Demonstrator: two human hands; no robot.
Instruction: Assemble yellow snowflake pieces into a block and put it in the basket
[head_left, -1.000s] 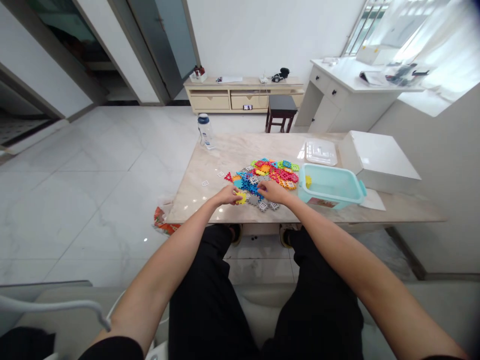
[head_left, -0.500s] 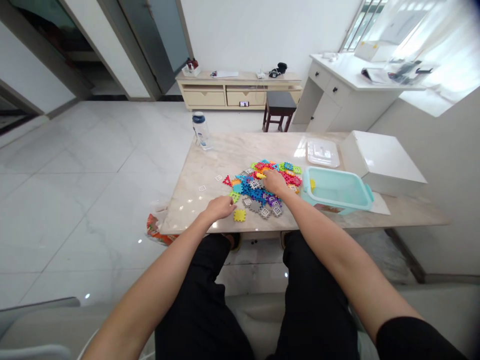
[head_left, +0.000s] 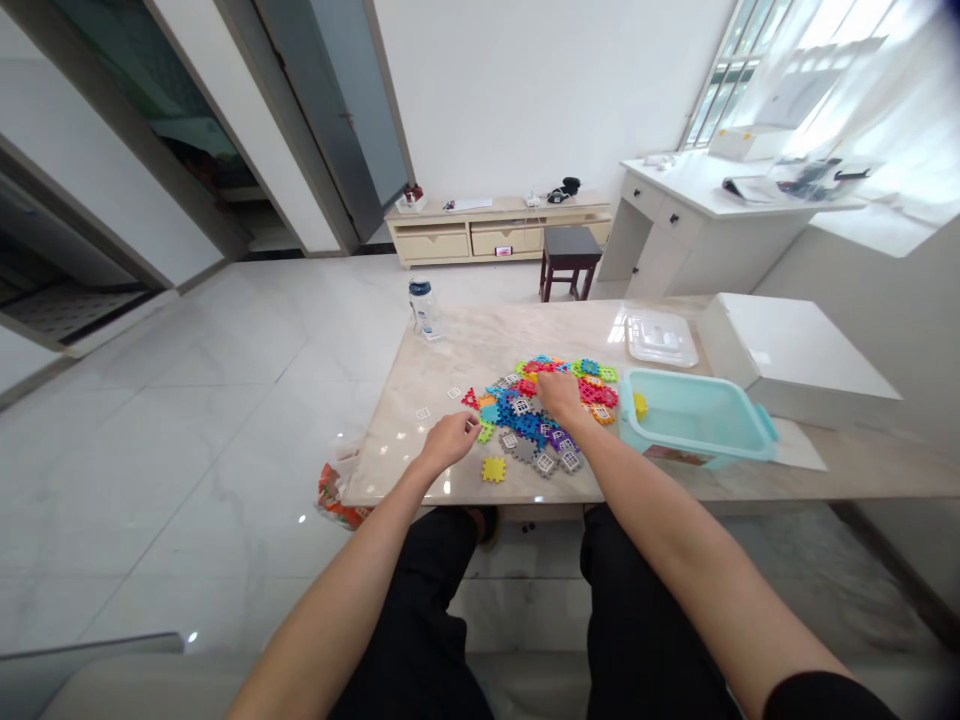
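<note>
A heap of colourful interlocking plastic building tiles (head_left: 525, 420) lies on the marble-patterned table (head_left: 420, 470). My right hand (head_left: 559, 395) is over the middle of the heap, its fingers curled down and closed on a yellow tile (head_left: 533, 378), which is mostly hidden. At the heap's left edge, my left hand (head_left: 451, 440) rests beside a lime-green tile (head_left: 486, 431). Its fingers are slightly bent and apart, with nothing visible between them. A square yellow tile (head_left: 493, 469) lies alone near the front edge. Blue, grey and purple tiles, some with white window inserts (head_left: 545, 463), spread between my hands.
Right of the heap stands a turquoise bin (head_left: 697, 450) with a yellow piece inside. Behind it are a clear lid (head_left: 661, 338) and a white box (head_left: 802, 345). A water bottle (head_left: 425, 312) stands at the far left corner. Two loose white window pieces (head_left: 423, 413) lie at left.
The view has tilted up slightly, so everything sits lower in the picture. My left hand has moved slightly forward along the heap's edge. My right hand stays over the heap.
</note>
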